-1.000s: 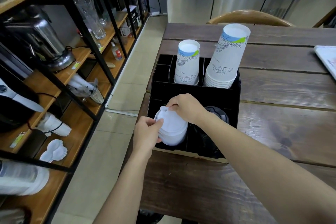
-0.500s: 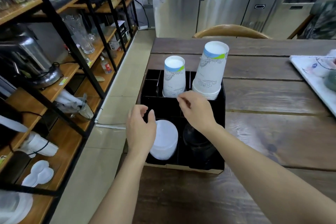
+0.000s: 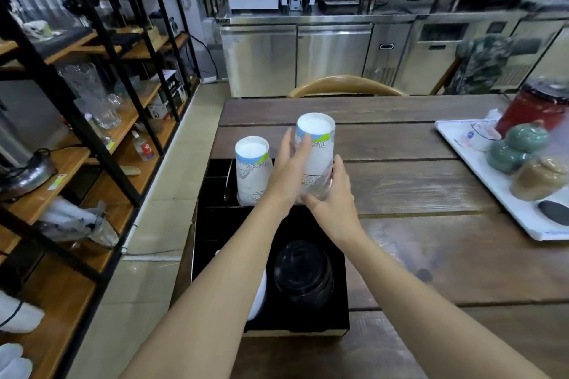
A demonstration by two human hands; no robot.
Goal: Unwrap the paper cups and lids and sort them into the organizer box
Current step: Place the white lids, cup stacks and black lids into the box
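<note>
Surface: wooden [image 3: 415, 181], organizer box [image 3: 340, 324] at its 9 o'clock edge.
Fingers: both hands, left hand [image 3: 289, 172] and right hand [image 3: 334, 197], wrapped around tall cup stack [image 3: 318, 160], box's 1 o'clock.
Risk: stack could tip; sideways pull.

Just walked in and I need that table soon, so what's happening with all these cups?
A person is sorting cups and lids into a black organizer box on the wooden table. Both hands, left and right, grip the taller stack of paper cups at the box's back right. A shorter cup stack stands beside it. Black lids and white lids sit in the front compartments.
</note>
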